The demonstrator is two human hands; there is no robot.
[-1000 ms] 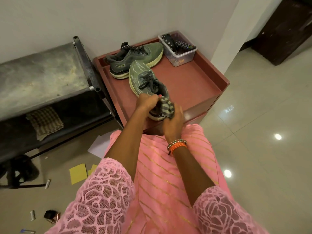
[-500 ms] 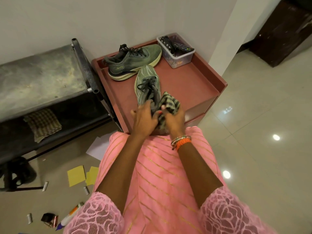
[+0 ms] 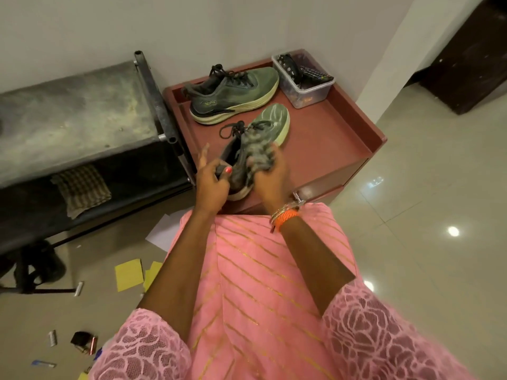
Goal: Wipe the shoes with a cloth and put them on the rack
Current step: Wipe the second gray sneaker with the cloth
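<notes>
Two green sneakers with pale soles are on the red-brown cabinet top (image 3: 329,138). The far shoe (image 3: 233,94) lies on its side near the wall. The near shoe (image 3: 271,119) is tilted with its toe pointing away from me, and my left hand (image 3: 211,185) grips its heel. My right hand (image 3: 270,182) presses a crumpled striped cloth (image 3: 258,154) against the shoe's side. The dark metal rack (image 3: 68,116) stands to the left of the cabinet.
A clear plastic box (image 3: 304,83) with remotes sits at the cabinet's back right corner. A checked cloth (image 3: 81,187) lies on the rack's lower shelf. Yellow papers (image 3: 129,274), white paper and small items litter the floor at the left. Glossy tiled floor extends to the right.
My left hand shifted from the shoe's top to its heel. The near shoe turned and tilted, toe now pointing to the far right, while the cloth moved along its side.
</notes>
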